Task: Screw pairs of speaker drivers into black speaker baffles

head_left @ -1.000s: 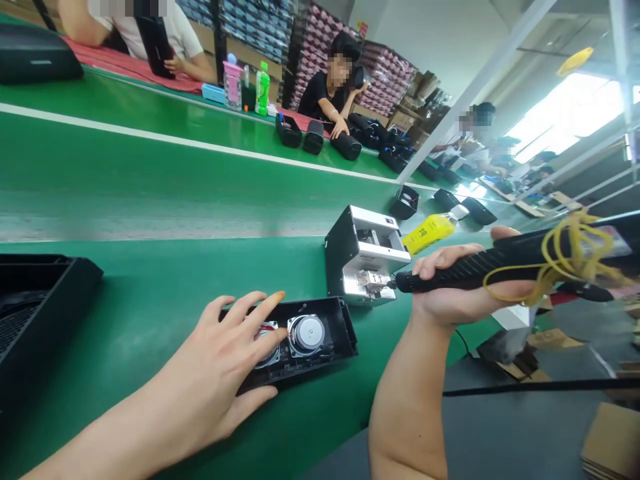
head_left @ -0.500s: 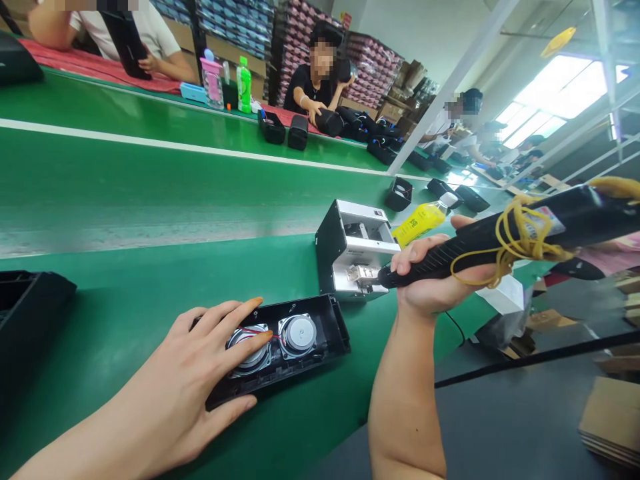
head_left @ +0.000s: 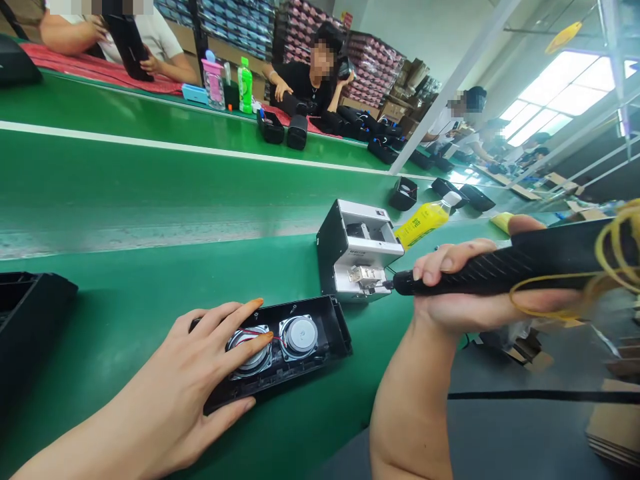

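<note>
My left hand (head_left: 200,373) lies flat with fingers spread on a black speaker shell (head_left: 320,343) that holds two round silver drivers (head_left: 299,333); one fingertip rests on the left driver. My right hand (head_left: 465,293) is wrapped round a black electric screwdriver (head_left: 505,270) held level, with yellow cord (head_left: 615,257) looped on its rear. The screwdriver's tip touches the front of a small black-and-silver screw feeder box (head_left: 357,250) standing just behind the shell.
All this rests on a green conveyor belt (head_left: 150,200). A black housing (head_left: 25,313) sits at the left edge. A yellow bottle (head_left: 425,219) lies behind the feeder. Other people work with black speakers (head_left: 297,130) along the far side; cardboard lies on the floor at right.
The screwdriver has dropped to a flatter angle with its tip still at the feeder. My left hand stays on the speaker shell.
</note>
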`<state>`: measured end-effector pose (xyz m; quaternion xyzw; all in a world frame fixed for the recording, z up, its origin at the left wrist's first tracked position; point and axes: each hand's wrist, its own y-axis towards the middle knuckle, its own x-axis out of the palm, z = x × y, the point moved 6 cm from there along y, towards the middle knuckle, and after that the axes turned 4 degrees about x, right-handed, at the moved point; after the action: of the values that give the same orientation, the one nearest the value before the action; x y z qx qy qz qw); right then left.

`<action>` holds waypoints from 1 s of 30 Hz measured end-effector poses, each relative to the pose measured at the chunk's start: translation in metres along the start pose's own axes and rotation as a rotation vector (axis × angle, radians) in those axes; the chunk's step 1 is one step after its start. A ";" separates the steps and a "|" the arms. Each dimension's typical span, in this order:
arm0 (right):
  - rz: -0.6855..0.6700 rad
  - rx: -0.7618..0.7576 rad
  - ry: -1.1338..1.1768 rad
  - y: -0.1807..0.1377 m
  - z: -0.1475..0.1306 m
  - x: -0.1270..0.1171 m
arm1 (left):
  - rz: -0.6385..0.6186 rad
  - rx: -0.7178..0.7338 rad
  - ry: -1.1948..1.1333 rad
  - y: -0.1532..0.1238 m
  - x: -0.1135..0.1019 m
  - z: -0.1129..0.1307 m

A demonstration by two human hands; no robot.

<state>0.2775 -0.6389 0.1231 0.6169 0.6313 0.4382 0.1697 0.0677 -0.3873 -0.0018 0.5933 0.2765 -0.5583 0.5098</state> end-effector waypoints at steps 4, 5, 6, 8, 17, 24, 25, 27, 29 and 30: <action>0.023 0.042 -0.032 -0.001 0.015 0.002 | 0.010 -0.001 -0.003 0.000 -0.001 0.000; 0.022 0.061 -0.038 -0.002 0.019 0.002 | 0.011 0.003 -0.006 0.000 -0.001 0.000; 0.019 0.081 -0.044 -0.003 0.023 0.002 | 0.012 0.005 -0.006 0.000 -0.001 0.000; 0.016 0.109 -0.054 -0.005 0.029 0.000 | 0.008 0.009 -0.005 -0.001 0.000 0.000; 0.016 0.100 -0.044 -0.005 0.021 -0.005 | 0.000 -0.082 -0.060 -0.001 -0.001 0.002; 0.061 0.062 -0.035 -0.001 0.021 -0.003 | 0.000 -0.111 -0.083 -0.001 -0.001 0.006; 0.060 0.073 -0.042 -0.001 0.024 -0.002 | 0.004 -0.109 -0.083 0.000 -0.001 0.006; 0.050 0.092 -0.047 -0.002 0.028 -0.001 | 0.009 -0.104 -0.080 0.000 -0.001 0.006; 0.032 0.120 -0.043 -0.003 0.031 -0.001 | 0.008 -0.104 -0.074 0.000 -0.002 0.006; 0.026 0.130 -0.039 -0.003 0.032 -0.002 | 0.003 -0.106 -0.072 0.000 -0.002 0.006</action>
<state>0.3002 -0.6286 0.1020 0.6431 0.6469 0.3866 0.1358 0.0647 -0.3925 0.0010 0.5454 0.2863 -0.5629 0.5510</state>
